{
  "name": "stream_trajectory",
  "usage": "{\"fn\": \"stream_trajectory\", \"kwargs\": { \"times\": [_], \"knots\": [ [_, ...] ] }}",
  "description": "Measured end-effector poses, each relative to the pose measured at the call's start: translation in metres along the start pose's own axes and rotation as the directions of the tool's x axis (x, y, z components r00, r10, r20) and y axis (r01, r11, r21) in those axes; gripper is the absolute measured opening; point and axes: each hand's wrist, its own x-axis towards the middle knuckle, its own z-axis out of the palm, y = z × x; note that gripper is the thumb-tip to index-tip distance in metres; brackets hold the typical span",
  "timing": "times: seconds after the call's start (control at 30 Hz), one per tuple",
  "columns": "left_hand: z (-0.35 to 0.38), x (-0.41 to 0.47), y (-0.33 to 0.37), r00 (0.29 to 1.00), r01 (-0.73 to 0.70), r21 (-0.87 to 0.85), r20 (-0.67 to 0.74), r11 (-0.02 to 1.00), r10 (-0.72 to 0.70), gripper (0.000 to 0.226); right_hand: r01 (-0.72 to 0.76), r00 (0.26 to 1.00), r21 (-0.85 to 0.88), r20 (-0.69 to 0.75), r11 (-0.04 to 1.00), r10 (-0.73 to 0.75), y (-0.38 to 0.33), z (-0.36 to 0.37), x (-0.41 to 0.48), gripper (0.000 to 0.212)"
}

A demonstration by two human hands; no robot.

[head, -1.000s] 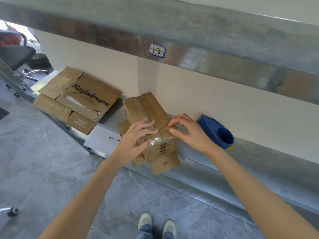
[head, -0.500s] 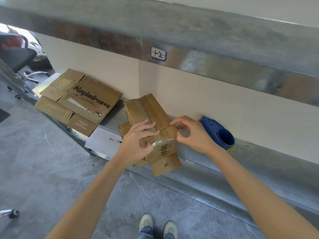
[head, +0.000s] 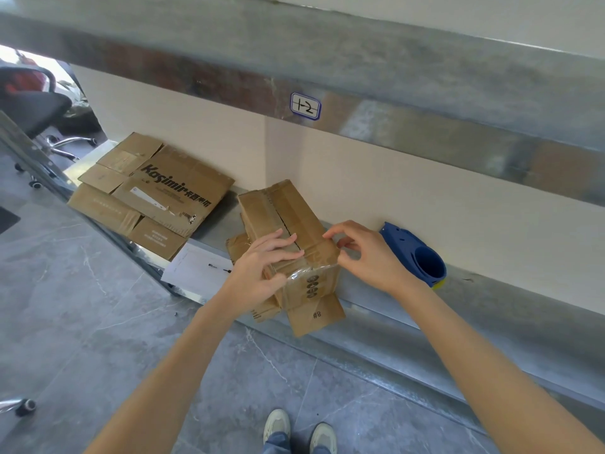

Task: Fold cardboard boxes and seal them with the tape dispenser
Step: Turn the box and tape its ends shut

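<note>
A small brown cardboard box (head: 288, 208) stands on the metal shelf (head: 491, 309), its top flaps closed and its lower flaps splayed out. Clear tape (head: 311, 273) lies wrinkled over the near top edge and down the printed near face. My left hand (head: 262, 270) rests on the near left of the box, fingers straight across the top seam and thumb against the near face. My right hand (head: 370, 260) pinches the tape at the box's right top edge between thumb and forefinger. The blue tape dispenser (head: 415, 253) sits on the shelf just right of that hand, untouched.
A flattened printed box (head: 157, 191) lies on the shelf to the left, with a white paper sheet (head: 196, 270) between it and the small box. A metal beam with a label (head: 305, 106) runs overhead. An office chair (head: 29, 103) stands far left. My shoes (head: 298, 427) are on the grey floor.
My right hand has gone from lying flat on the box top to pinching the tape at the right edge. My left hand has stayed on the box.
</note>
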Motion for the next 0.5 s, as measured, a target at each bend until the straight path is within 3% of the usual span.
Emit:
{"fn": "stream_trajectory", "kwargs": {
  "times": [0.13, 0.5],
  "knots": [
    [-0.003, -0.002, 0.0, 1.0, -0.003, -0.007, 0.02, 1.0, 0.003, 0.058, 0.022, 0.998, -0.038, 0.053, 0.999, -0.02, 0.001, -0.004, -0.004, 0.039],
    [0.01, -0.006, -0.006, 0.993, -0.071, 0.046, -0.096, 0.996, 0.075, 0.047, 0.113, 0.993, -0.061, -0.025, 0.992, -0.115, 0.002, 0.005, -0.007, 0.037]
  ]
}}
